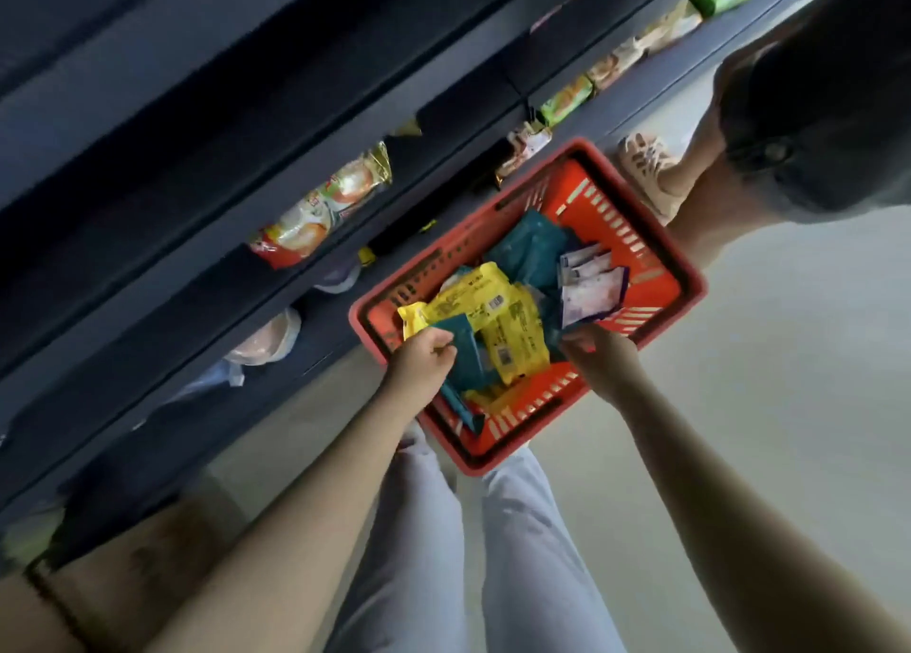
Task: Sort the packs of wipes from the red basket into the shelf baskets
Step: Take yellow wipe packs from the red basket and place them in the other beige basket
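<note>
A red basket (655,253) sits on the floor in front of my legs, full of wipe packs: yellow packs (488,307), teal packs (530,246) and white-and-purple packs (589,288). My left hand (419,361) is inside the basket's near left corner, fingers closed on a teal pack (466,352). My right hand (599,352) reaches over the near right rim with its fingers down among the packs, just below the purple ones; what it grips is hidden.
Dark blue shelves (236,125) run along the left, holding snack bags (320,209) and green packets (567,100). Another person's leg and beige shoe (646,169) stand just beyond the basket's far corner. Pale floor lies to the right.
</note>
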Demonstrator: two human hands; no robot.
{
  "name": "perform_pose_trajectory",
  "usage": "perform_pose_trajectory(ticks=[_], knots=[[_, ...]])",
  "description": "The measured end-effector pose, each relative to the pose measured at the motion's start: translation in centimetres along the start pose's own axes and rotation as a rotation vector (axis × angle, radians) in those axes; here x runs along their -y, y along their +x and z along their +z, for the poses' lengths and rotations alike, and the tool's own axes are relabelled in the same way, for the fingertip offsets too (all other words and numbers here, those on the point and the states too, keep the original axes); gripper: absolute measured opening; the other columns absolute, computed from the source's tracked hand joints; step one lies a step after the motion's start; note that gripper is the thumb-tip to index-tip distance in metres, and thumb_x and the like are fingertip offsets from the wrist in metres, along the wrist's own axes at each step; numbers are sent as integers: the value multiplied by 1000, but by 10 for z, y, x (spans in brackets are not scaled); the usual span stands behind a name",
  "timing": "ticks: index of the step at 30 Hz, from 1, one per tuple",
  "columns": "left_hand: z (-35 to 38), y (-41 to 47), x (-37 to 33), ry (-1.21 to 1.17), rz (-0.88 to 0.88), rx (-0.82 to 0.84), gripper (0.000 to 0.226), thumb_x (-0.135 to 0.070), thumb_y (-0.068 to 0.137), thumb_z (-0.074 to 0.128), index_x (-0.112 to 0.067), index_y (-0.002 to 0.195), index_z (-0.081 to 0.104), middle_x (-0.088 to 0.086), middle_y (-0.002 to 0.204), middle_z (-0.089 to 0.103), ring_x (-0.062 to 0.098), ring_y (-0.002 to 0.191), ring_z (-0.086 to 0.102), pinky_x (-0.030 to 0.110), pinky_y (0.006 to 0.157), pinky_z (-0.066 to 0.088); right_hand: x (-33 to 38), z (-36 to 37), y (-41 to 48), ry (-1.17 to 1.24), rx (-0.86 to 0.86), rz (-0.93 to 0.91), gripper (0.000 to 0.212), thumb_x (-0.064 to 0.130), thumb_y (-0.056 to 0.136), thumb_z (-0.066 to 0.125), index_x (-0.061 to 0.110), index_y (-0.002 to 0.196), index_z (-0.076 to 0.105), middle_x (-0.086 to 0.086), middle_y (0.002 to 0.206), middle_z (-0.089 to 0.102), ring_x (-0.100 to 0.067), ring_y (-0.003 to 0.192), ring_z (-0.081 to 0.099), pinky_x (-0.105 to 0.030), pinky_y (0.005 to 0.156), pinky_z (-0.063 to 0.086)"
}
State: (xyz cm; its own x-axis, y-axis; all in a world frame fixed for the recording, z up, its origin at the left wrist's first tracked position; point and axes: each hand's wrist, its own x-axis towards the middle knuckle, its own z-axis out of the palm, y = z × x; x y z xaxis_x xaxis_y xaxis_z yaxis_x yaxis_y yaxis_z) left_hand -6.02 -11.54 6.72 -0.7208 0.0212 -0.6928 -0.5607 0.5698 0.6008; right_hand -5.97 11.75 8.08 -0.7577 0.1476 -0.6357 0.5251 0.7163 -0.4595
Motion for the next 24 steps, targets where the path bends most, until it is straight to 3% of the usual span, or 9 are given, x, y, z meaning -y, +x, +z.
perform_pose_trajectory(ticks=[3, 5, 8, 11, 13, 15, 17, 21, 24], knots=[[22, 54, 7, 48, -4, 19, 37, -21, 97, 55, -9, 132, 53, 7, 137, 53, 22, 127, 49, 27, 97, 39, -18, 28, 50, -25, 69, 31, 22, 20, 93, 54, 10, 106, 68, -8, 104, 69, -28, 101, 63, -27, 73, 43], [35, 87, 11, 86, -6, 3, 43, -24, 96, 57, -11, 136, 49, 6, 141, 49, 22, 130, 45, 30, 101, 38, -26, 46, 75, -76, 136, 31, 21, 24, 95, 52, 9, 102, 65, -7, 91, 65, -30, 90, 63, -29, 60, 41], [48, 125, 16, 118, -7, -43, 50, -24, 93, 60, -11, 139, 46, 8, 145, 44, 24, 133, 42, 31, 106, 34, -33, 68, 97, -30, 130, 58, 29, 33, 96, 53, 9, 104, 66, -7, 87, 67, -24, 75, 62, -31, 58, 45], [58, 148, 25, 206, -12, -111, 57, -37, 89, 63, -16, 140, 46, 5, 145, 46, 31, 132, 39, 40, 108, 35, -39, 81, 108, 54, 59, 135, 30, 31, 92, 61, 11, 115, 61, -2, 99, 66, -18, 81, 59, -25, 60, 44], [61, 154, 27, 360, -23, -189, 60, -44, 87, 63, -20, 139, 46, 5, 143, 46, 33, 128, 40, 40, 101, 34, -41, 86, 111, 122, 37, 205, 45, 29, 87, 69, 13, 126, 53, -2, 112, 63, -17, 91, 58, -19, 61, 43], [62, 153, 27, 461, -17, -239, 62, -48, 84, 65, -21, 137, 47, 6, 139, 48, 33, 123, 41, 40, 98, 34, -42, 88, 111, 175, 28, 253, 54, 27, 82, 73, 14, 130, 50, -5, 118, 61, -19, 97, 58, -23, 68, 48], [63, 153, 28, 506, -19, -250, 63, -52, 82, 66, -21, 134, 50, 7, 135, 49, 32, 121, 41, 40, 97, 34, -41, 88, 112, 161, 45, 266, 51, 28, 83, 73, 13, 127, 54, -5, 116, 62, -18, 94, 57, -27, 72, 49], [60, 155, 29, 548, -50, -231, 65, -57, 77, 68, -18, 127, 54, 8, 131, 51, 31, 119, 41, 41, 96, 34, -39, 86, 110, 170, 43, 244, 28, 25, 84, 72, 16, 107, 59, 2, 99, 60, -17, 87, 57, -25, 64, 48], [57, 155, 29, 418, -39, -190, 63, -50, 75, 74, -14, 122, 53, 11, 129, 54, 32, 120, 44, 42, 94, 39, -38, 82, 104, 233, -13, 232, 15, 22, 86, 70, 14, 95, 60, 3, 88, 60, -20, 86, 62, -31, 66, 53]])
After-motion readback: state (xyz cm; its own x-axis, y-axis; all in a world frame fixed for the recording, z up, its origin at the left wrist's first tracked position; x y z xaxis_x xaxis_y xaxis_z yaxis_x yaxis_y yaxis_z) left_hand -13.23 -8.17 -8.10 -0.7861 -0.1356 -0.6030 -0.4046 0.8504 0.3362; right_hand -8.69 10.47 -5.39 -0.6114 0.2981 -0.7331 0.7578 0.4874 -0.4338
